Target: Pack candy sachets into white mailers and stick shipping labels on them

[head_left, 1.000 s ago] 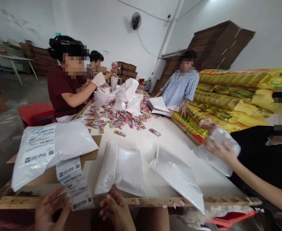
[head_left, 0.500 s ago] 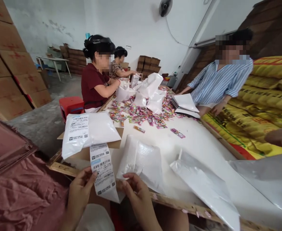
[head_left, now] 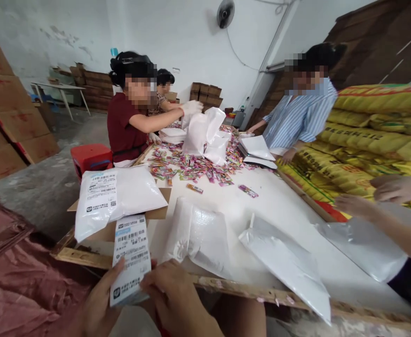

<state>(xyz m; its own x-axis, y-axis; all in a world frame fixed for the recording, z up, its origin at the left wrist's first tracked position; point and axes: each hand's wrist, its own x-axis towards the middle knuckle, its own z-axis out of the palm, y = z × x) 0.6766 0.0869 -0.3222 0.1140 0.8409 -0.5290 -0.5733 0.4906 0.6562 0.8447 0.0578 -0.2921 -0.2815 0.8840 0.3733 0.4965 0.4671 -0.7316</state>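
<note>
A strip of printed shipping labels [head_left: 131,248] hangs over the near table edge at lower left. My left hand [head_left: 100,297] grips its left side, thumb on the printed face. Curled at the strip's lower right edge are the fingers of my right hand [head_left: 173,292], pinching it there. The strip's lower end is partly hidden by my hands. Just beyond the strip lies a full white mailer bag [head_left: 140,192] with labels stuck on it. A second white mailer bag [head_left: 205,234], without a visible label, lies on the table past my right hand.
Another white bag [head_left: 285,262] overhangs the table's wooden edge [head_left: 233,288]. Small colourful packets [head_left: 208,168] are heaped farther back around white bags. Co-workers stand or sit around the table; a person's hands [head_left: 384,196] reach over a bag [head_left: 363,248] at right.
My right hand has moved left from beside the white bag onto the label strip's edge. The strip hangs flatter and shorter below my fingers. The co-worker at left raised a gloved hand.
</note>
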